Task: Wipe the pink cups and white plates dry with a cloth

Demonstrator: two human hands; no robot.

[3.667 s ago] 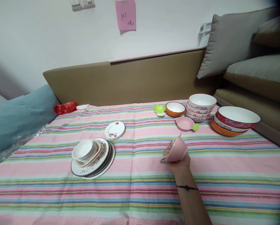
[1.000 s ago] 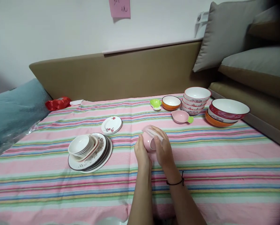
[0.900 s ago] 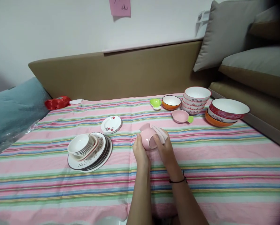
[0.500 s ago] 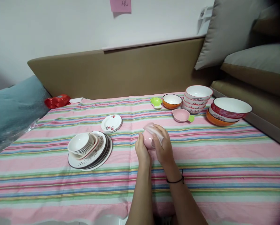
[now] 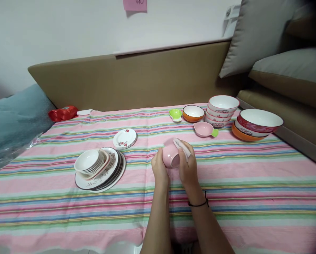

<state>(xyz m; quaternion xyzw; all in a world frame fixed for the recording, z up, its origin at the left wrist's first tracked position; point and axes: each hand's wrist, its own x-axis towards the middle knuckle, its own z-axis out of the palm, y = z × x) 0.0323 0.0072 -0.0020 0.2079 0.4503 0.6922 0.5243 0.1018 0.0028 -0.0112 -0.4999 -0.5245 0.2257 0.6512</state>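
Between my hands, above the striped cloth (image 5: 158, 204), is a pink bowl (image 5: 170, 155) tipped so that its underside shows. My left hand (image 5: 159, 167) is closed round its left side. In my right hand (image 5: 188, 165) a white wiping cloth (image 5: 183, 146) is pressed against the bowl's right side; fingers partly hide behind it. Beyond my hands lies a pink dish with a green handle (image 5: 204, 129), touched by neither hand.
Stacked plates and small white bowls (image 5: 87, 161) stand at left, with flowered plates (image 5: 125, 138) behind. Back right hold a green leaf dish (image 5: 175, 115), an orange bowl (image 5: 193, 113), stacked white bowls (image 5: 223, 111) and larger bowls (image 5: 260, 121). A red package (image 5: 63, 113) lies far left.
The pink bowl has turned in my hands, so more of its underside now faces me. My right hand has shifted slightly right with the wiping cloth.
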